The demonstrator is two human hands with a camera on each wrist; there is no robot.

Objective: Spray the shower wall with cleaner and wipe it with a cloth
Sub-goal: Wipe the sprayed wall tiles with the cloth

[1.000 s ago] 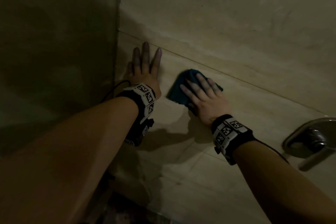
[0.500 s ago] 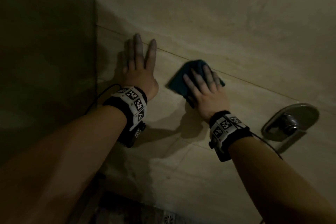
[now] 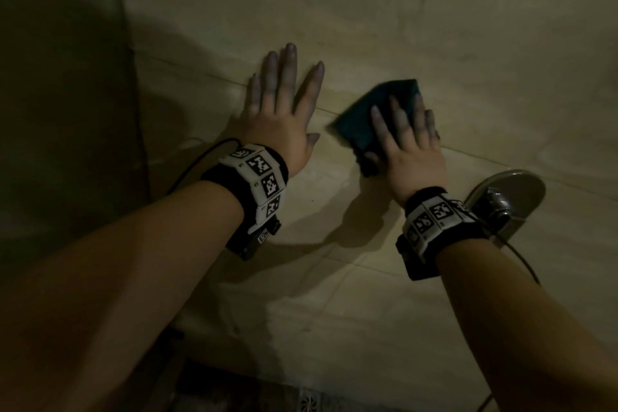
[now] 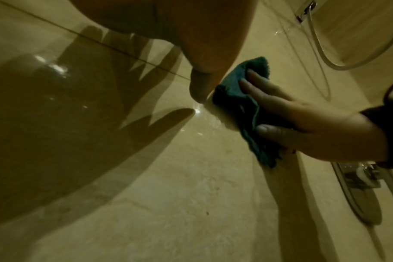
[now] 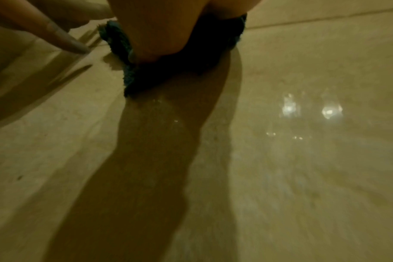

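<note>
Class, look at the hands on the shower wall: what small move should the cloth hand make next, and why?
Probably slide the cloth on along the wall, toward the tile above the grout line. The right hand presses the cloth flat with straight fingers, the left hand braces flat beside it, and wet glints show below the cloth, so wiping is underway.

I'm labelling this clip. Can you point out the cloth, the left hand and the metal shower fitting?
cloth (image 3: pixel 384 104): head view, bare teal area above the fingers.
left hand (image 3: pixel 284 117): head view, back of the hand.
metal shower fitting (image 3: pixel 515 191): head view, round plate.
</note>
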